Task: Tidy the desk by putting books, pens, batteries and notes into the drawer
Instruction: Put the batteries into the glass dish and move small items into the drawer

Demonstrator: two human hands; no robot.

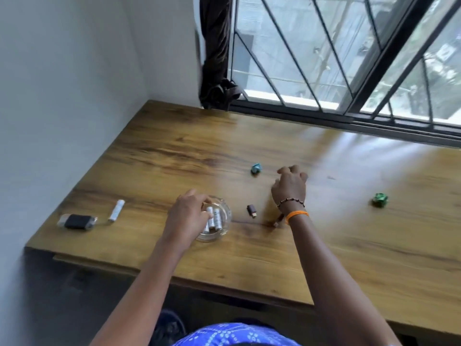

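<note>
While our left hand (pixel 188 216) reaches into the glass dish (pixel 223 227), fingers curled about the white batteries (pixel 214 219), our right hand (pixel 290 186) hovers loosely curled, holding nothing, near the teal crumpled note (pixel 256 169).

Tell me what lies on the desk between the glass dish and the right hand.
In the head view, a small dark USB stick lies between the glass dish and the right hand; otherwise bare wood.
</note>
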